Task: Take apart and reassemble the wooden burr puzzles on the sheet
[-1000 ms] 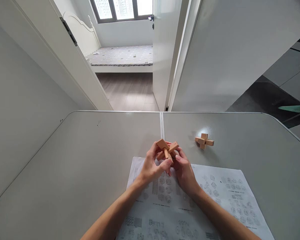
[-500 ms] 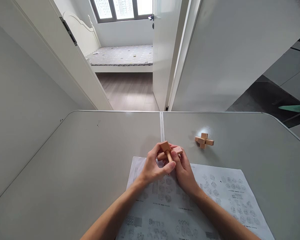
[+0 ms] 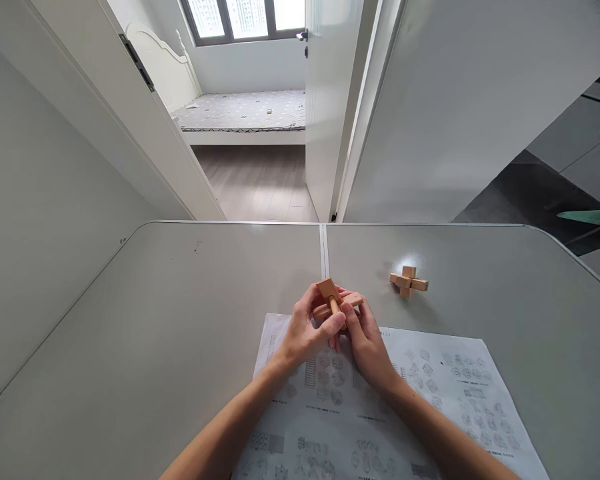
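Between my two hands are wooden puzzle pieces (image 3: pixel 329 289), flat blocks and round pegs that cross one another. My left hand (image 3: pixel 307 330) is closed on them from the left, its thumb pressing near the lower end of a peg. From the right, my right hand (image 3: pixel 363 333) grips the same pieces, with its thumb against the peg's side. Fingers hide part of the pieces, so how they fit together I cannot tell. Under my hands and forearms lies a printed instruction sheet (image 3: pixel 320 420) with small diagrams.
An assembled wooden cross-shaped puzzle (image 3: pixel 409 282) stands on the grey table (image 3: pixel 180 347), right of my hands and beyond the sheet. A seam (image 3: pixel 324 253) splits the table top. Past the far edge are an open door (image 3: pixel 330 100) and a bed (image 3: pixel 245 110).
The pieces have tilted slightly and shifted a little up and left. My left thumb has slid up along the peg, and fingertips now show below the pieces.
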Demonstrator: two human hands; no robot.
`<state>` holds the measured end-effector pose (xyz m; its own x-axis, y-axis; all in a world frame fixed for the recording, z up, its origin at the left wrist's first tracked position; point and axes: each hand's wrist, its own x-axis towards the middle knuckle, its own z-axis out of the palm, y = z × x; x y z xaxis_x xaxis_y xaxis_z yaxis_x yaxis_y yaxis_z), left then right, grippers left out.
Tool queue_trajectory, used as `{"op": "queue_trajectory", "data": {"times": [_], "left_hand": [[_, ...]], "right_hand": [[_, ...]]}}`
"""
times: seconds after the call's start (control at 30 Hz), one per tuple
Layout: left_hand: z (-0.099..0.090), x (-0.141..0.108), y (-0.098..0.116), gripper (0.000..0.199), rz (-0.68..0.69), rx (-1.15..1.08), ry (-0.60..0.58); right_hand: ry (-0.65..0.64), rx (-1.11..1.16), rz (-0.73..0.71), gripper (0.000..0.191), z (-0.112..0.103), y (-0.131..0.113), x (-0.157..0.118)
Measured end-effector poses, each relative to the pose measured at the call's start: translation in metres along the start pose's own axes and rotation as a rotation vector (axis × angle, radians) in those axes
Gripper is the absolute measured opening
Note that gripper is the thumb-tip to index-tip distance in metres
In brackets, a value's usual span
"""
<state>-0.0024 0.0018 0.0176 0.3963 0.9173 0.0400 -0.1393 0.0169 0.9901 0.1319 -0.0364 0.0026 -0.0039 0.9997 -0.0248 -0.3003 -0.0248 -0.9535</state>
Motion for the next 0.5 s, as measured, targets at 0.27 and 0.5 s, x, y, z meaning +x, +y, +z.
{"op": "queue_trajectory", "data": {"times": [0.27,0.5], "left_hand": [[0.0005,0.0018,0.0016,0.054,-0.015,-0.021,0.087],[-0.0001,0.0029,0.0009,0.059,0.004,-0.038,0.129]], "right_hand": [[-0.013,-0.001,-0.007,0.031,0.0001,0.0025,0.0008],[-0.039,0.028,-0.024,0.03,0.0019,0.0019,0.0014]]}}
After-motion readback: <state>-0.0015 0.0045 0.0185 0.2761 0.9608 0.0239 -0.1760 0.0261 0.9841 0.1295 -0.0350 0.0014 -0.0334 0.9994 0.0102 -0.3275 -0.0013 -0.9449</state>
